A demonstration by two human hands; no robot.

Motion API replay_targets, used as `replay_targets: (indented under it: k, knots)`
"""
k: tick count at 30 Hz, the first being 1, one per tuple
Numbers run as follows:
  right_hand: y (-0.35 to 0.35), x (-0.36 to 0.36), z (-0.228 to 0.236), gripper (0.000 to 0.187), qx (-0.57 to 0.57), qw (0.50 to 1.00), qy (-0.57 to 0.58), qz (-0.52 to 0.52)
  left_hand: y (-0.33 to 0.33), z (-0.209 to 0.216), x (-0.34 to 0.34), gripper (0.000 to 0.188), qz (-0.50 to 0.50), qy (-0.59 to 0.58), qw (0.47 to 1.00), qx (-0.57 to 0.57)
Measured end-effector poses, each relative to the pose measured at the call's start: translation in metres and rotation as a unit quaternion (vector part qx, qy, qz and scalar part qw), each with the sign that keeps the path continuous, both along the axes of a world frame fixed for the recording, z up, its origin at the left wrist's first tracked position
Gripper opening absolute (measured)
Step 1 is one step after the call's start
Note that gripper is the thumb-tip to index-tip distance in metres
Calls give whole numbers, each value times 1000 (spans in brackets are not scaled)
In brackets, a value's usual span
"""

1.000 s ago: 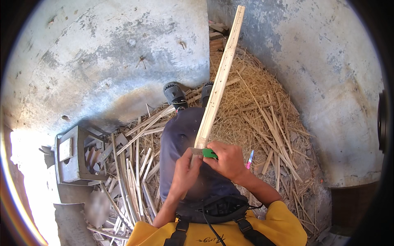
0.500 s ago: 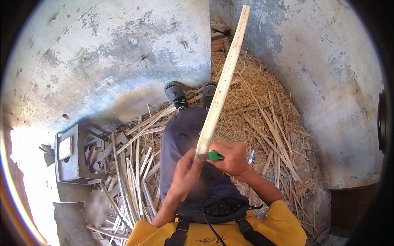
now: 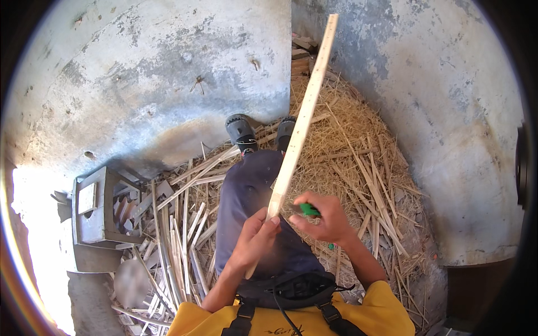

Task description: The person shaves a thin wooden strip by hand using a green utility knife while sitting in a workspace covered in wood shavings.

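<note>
Pale long wooden slat (image 3: 303,119) slants up and away from my lap; my left hand (image 3: 255,241) clamps its near end, right hand (image 3: 325,218) grips a green-handled tool (image 3: 308,210) beside it.

Pale wooden slat (image 3: 302,120); green-handled tool (image 3: 309,210); yellow shirt (image 3: 386,316).

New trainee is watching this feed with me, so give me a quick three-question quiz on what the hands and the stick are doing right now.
1. True or false: the left hand grips the long wooden slat near its lower end.
2. What colour is the tool handle in the right hand?
3. The straw pile lies: A) on the person's left, B) on the person's right, C) inside the grey block.

Key: 1 true; 2 green; 3 B.
</note>
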State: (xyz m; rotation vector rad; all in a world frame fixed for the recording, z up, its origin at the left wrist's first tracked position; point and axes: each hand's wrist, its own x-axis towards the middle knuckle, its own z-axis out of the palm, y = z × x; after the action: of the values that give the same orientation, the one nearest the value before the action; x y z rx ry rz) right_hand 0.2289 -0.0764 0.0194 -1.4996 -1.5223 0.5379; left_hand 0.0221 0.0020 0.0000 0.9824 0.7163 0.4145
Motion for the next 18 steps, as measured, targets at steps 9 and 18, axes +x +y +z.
replay_targets:
  k: [9, 18]
  knots:
    - [-9, 0, -23, 26, -23, 997, 65, 42, 8, 4, -2, 15, -2, -43, 999, -6]
    - [0, -11, -33, 33, 79, 988, -135, 17, 8, 17, -5, 26, -48, -40, 998, 30]
